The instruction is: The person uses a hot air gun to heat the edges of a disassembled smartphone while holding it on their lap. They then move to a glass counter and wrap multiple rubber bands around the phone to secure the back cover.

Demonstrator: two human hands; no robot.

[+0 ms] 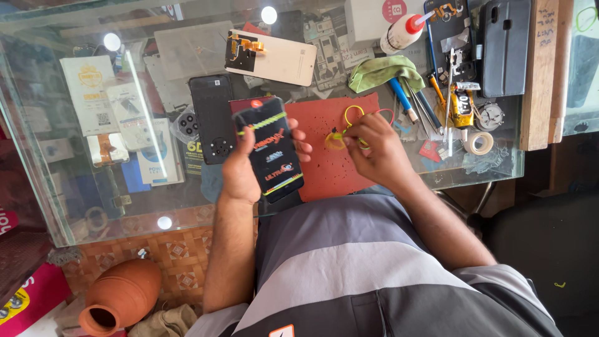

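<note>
Black phone screen panel (272, 148) gripped in left hand (240, 171), yellow rubber bands (342, 132) pinched by right hand (376, 146), red mat (324, 168) laid on glass bench (93, 206), clay pot (120, 296) stood on tiled floor (181, 256).

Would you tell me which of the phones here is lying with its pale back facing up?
The cream-backed phone at the table's far side; the black phone lies dark, and the left hand holds another.

A glass-topped table (75, 218) reflects round lights above a patterned orange tile floor (181, 253), perhaps ceramic.
</note>
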